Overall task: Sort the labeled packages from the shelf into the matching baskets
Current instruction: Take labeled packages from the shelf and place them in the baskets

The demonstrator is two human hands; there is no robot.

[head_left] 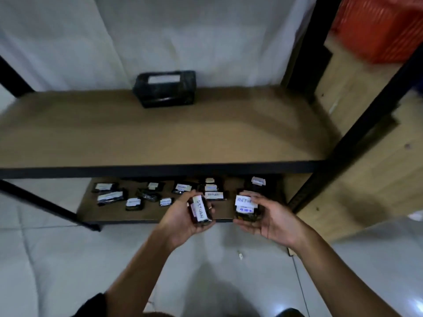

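My left hand [183,221] holds a small black package [201,212] with a white handwritten label, its fingers curled round it. My right hand [271,219] grips another black labeled package [246,209]; a second label shows under the top one, so it may be two stacked. Both hands hover in front of the lower shelf [151,215], where several more small black labeled packages [134,203] lie scattered. One larger black package [165,88] with a white label stands at the back of the upper shelf [160,136].
The rack has black metal posts [357,138] and a black front rail [160,171]. An orange basket [380,28] sits at the upper right on a wooden surface. Pale tiled floor [57,259] lies below, with a tiny white scrap [240,255] on it.
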